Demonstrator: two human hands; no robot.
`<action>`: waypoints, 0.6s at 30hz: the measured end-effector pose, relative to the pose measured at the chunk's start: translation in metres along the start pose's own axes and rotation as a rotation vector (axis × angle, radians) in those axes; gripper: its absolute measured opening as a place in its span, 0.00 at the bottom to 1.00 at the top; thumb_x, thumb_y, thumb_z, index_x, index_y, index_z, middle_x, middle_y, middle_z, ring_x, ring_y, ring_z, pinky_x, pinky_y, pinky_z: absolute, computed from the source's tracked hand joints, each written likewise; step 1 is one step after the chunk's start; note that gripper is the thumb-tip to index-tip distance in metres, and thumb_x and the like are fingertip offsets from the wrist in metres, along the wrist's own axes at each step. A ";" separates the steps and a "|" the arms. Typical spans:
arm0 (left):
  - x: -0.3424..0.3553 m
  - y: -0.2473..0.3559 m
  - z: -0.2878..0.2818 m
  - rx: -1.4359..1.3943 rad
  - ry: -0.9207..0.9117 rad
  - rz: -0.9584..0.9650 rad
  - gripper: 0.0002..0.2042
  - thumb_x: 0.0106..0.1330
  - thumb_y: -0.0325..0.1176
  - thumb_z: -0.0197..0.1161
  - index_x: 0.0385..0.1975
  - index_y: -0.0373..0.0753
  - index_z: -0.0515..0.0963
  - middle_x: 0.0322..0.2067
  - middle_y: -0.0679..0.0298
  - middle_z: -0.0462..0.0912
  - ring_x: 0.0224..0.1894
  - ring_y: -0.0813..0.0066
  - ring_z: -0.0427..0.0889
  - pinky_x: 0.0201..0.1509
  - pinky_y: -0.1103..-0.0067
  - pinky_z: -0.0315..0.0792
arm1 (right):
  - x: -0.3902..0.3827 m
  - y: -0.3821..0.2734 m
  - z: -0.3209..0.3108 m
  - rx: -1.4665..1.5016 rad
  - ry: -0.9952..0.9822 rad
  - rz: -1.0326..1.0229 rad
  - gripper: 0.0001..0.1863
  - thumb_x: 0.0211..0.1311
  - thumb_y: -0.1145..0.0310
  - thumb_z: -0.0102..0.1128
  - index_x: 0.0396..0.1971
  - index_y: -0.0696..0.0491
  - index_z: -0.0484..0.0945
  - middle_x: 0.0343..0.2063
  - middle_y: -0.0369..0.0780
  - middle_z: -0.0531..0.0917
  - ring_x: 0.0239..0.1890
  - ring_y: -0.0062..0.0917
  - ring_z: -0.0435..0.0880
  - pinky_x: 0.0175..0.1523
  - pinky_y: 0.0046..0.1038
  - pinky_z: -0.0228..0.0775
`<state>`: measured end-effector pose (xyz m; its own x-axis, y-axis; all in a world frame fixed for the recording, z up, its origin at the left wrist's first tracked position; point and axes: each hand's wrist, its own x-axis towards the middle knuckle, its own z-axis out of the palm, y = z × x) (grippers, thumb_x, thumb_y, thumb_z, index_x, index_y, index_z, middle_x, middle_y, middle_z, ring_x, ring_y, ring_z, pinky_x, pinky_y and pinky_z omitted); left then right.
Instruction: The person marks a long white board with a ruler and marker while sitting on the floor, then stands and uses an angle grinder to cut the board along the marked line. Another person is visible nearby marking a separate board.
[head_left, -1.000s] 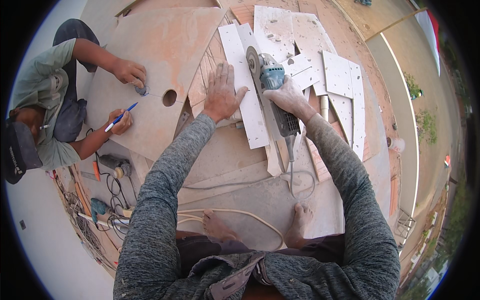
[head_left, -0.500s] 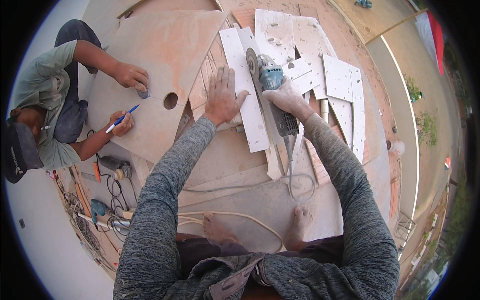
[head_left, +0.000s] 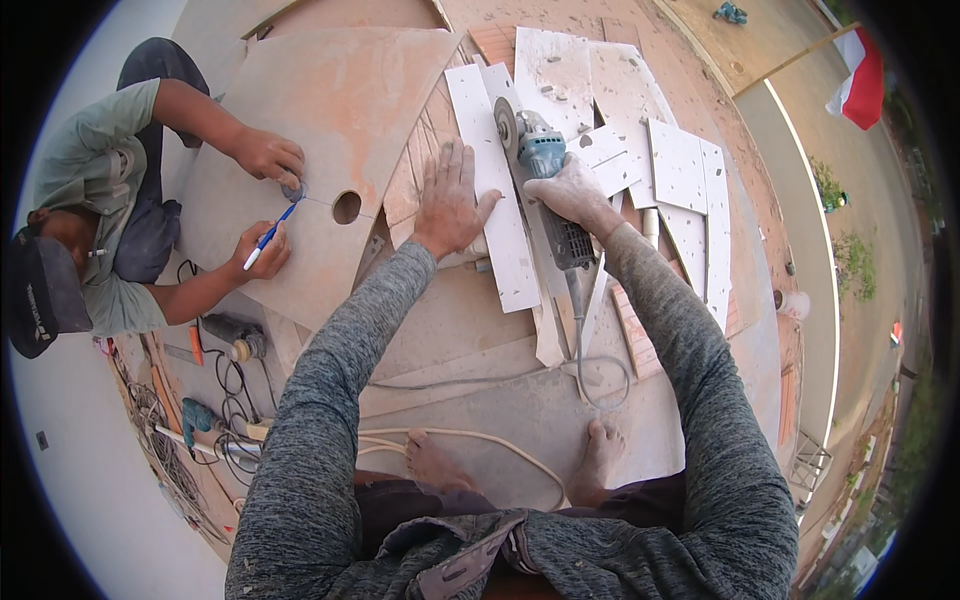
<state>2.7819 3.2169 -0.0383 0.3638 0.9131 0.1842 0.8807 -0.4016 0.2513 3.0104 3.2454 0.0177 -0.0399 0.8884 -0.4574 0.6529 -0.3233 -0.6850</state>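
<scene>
My right hand (head_left: 576, 194) is wrapped round the body of a teal-and-black angle grinder (head_left: 543, 152). The grinder's cutting disc (head_left: 506, 122) stands at the right edge of a long white strip of tile or board (head_left: 512, 252). My left hand (head_left: 452, 212) lies flat with its fingers stretched forward and the thumb spread, at the strip's left edge and over ridged tan pieces. A grey cable (head_left: 577, 315) runs from the grinder's rear down toward my feet. Whether the disc is spinning, I cannot tell.
White offcuts (head_left: 676, 165) lie stacked at the right. On the left, a co-worker holds a blue pen (head_left: 270, 235) at a large tan board (head_left: 340, 90) with a round hole. Power tools (head_left: 232, 335) and tangled cables lie lower left. A pale hose (head_left: 500, 440) loops between my feet.
The co-worker's pen has moved up and right to the other hand on the board. My hands and the grinder keep almost the same place, while the whole view has shifted slightly.
</scene>
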 end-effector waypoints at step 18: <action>-0.006 0.003 0.000 -0.063 0.029 -0.037 0.41 0.70 0.53 0.59 0.71 0.23 0.58 0.72 0.39 0.58 0.77 0.45 0.52 0.80 0.54 0.43 | -0.013 0.011 -0.017 0.227 -0.047 -0.071 0.35 0.45 0.56 0.70 0.48 0.69 0.80 0.39 0.52 0.87 0.41 0.36 0.89 0.49 0.31 0.80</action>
<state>2.7822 3.2099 -0.0386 0.3216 0.9253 0.2012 0.8721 -0.3722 0.3177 3.0313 3.2356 0.0257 -0.1183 0.8971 -0.4257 0.4602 -0.3303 -0.8241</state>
